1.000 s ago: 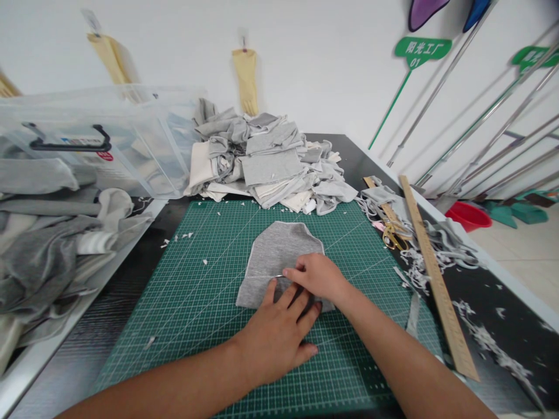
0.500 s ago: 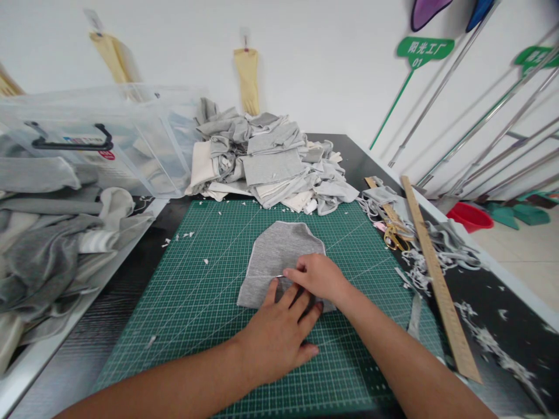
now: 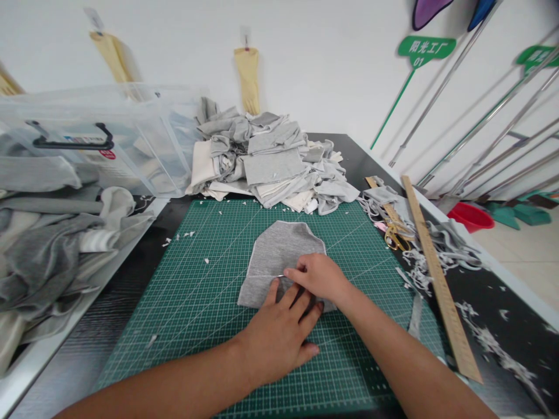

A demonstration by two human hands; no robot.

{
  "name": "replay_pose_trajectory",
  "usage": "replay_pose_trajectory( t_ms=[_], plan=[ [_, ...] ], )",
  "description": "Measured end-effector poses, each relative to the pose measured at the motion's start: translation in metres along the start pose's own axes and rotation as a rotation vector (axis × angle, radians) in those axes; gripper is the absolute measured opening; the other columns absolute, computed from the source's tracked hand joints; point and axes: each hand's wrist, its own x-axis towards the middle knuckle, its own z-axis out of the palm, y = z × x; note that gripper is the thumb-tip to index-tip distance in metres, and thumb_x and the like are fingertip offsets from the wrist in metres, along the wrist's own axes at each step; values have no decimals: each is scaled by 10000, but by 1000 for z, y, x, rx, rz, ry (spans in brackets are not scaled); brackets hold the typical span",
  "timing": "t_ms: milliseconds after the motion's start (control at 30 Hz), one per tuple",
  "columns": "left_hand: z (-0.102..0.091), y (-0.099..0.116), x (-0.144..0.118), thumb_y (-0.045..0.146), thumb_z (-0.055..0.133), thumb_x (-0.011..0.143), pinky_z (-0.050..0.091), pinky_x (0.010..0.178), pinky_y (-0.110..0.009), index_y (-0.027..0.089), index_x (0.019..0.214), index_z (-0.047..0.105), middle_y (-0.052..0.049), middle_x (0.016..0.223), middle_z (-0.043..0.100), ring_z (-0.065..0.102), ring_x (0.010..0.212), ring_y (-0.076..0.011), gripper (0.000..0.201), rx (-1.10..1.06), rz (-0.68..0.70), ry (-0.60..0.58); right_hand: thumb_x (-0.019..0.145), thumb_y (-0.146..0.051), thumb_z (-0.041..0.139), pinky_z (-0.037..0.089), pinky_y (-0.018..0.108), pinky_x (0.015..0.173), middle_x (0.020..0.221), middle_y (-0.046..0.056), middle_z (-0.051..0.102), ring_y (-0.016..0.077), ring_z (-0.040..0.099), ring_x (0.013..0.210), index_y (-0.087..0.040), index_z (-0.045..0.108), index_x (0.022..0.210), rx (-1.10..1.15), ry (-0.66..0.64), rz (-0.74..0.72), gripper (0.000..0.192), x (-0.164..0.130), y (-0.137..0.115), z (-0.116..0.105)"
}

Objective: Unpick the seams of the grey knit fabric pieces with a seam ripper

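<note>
A grey fabric piece [image 3: 279, 250] lies flat on the green cutting mat [image 3: 192, 302]. My left hand [image 3: 279, 334] rests palm down on the piece's lower edge, fingers spread, pinning it. My right hand [image 3: 318, 276] sits just above it, fingers pinched on a thin metal tool whose tip [image 3: 279, 276] shows at the stitched seam line. What kind of tool it is stays hidden by the fingers.
A heap of grey and cream fabric pieces [image 3: 271, 160] lies behind the mat. A clear plastic bin [image 3: 100, 139] and more cloth [image 3: 48, 233] sit at left. At right lie gold scissors [image 3: 395, 235], a long wooden ruler [image 3: 437, 273] and fabric trimmings [image 3: 441, 250].
</note>
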Motion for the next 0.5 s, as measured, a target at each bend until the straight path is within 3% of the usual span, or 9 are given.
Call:
replay_pose_trajectory(
  t_ms=[500],
  plan=[
    [-2, 0, 2, 578, 351, 885, 164, 1054, -613, 242, 1397, 328, -90, 1431, 331, 200, 1337, -346, 613, 8, 3, 1, 822, -603, 442, 271, 258, 514, 639, 19, 650, 141, 544, 582, -209, 655, 686, -54, 40, 26, 468, -3, -6, 2]
  ],
)
